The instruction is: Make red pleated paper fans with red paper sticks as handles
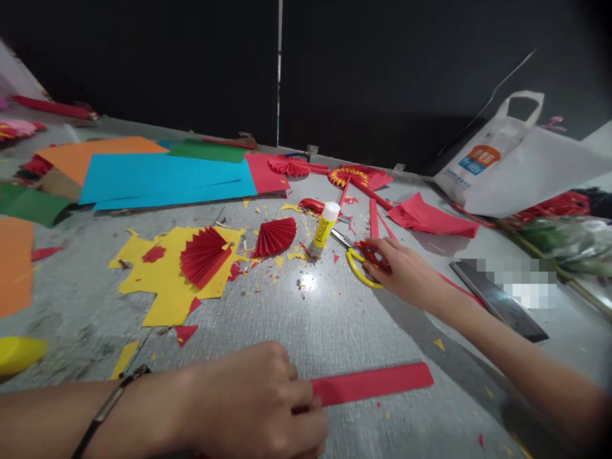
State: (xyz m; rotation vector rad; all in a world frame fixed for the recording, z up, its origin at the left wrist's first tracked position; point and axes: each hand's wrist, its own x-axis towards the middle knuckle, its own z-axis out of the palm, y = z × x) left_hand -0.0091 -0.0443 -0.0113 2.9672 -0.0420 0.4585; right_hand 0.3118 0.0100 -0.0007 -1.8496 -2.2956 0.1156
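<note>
My left hand (261, 401) is closed at the near edge of the table, its fingers round one end of a folded red paper strip (377, 384). The strip's free end points right and lies close to the tabletop. Farther off, my right hand (399, 268) has its fingers on the red and yellow handles of a pair of scissors (356, 264). Their blades point away to the left, near an upright glue stick (324, 229) with a white cap. Two pleated red paper fans lie left of the glue: one fan (276, 236) on the table, another fan (204, 256) on cut yellow paper (165, 309).
Blue paper (167, 182), orange paper (102, 153) and green paper (208, 150) lie at the back left. Red pleated rosettes (351, 176) are at the back. A white bag (507, 153) and a dark flat device (497, 299) are on the right. Small scraps litter the middle.
</note>
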